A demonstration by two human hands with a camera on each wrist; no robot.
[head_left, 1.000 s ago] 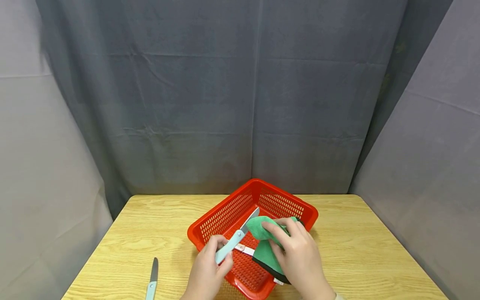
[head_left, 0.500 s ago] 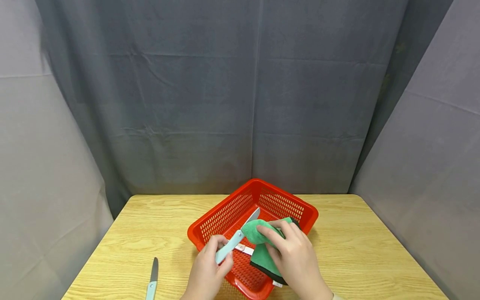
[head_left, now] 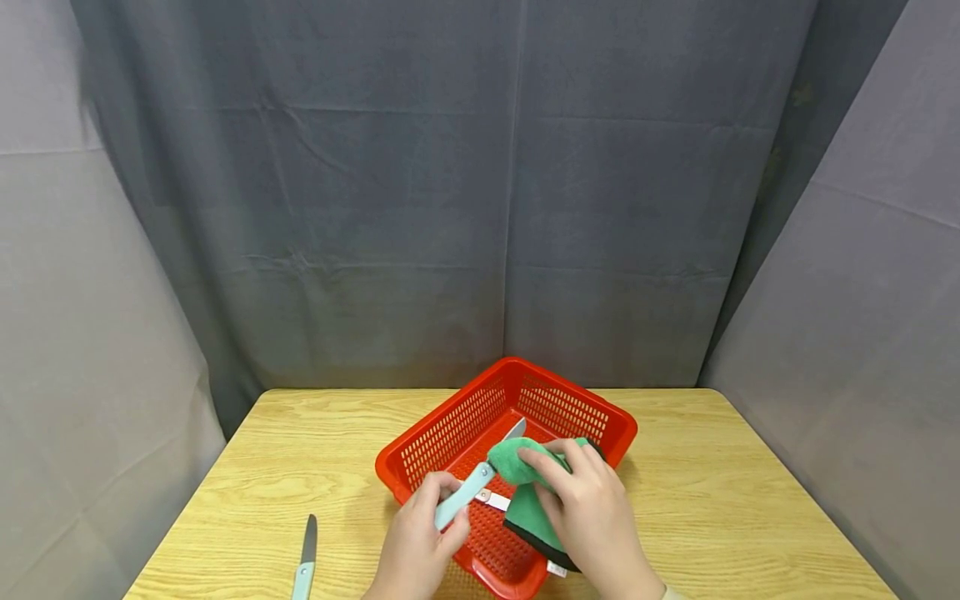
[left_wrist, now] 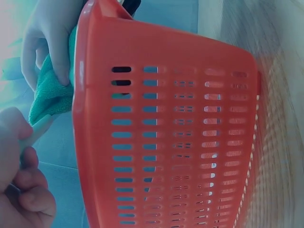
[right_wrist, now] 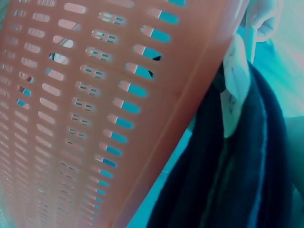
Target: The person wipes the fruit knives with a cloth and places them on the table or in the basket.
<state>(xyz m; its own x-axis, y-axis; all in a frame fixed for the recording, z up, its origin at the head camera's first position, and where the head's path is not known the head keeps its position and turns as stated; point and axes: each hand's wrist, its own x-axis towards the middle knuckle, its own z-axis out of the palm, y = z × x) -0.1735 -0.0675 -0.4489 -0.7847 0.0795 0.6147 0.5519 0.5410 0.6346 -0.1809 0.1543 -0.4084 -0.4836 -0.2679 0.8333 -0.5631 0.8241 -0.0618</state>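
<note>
Over the red plastic basket (head_left: 442, 429), my left hand (head_left: 420, 533) grips the pale blue handle of a knife (head_left: 467, 493), its blade slanting up and to the right. My right hand (head_left: 592, 508) holds a green cloth (head_left: 517, 460) with black edging, folded over the middle of that blade so only the tip shows beyond it. In the left wrist view the cloth (left_wrist: 50, 90) meets the knife just past the handle. Below, inside the basket, lies another knife with a whitish handle (head_left: 491, 499), partly hidden by the cloth and left hand.
A second pale blue-handled knife (head_left: 306, 558) lies on the wooden table (head_left: 225, 508) to the left, blade pointing away. Grey curtains (head_left: 375, 208) stand behind the table and at both sides. The basket's slotted wall (left_wrist: 166, 133) fills much of the left wrist view.
The cloth in my right hand has shifted left along the blade, then slightly back to the right. The left hand with the knife has moved a little to the right.
</note>
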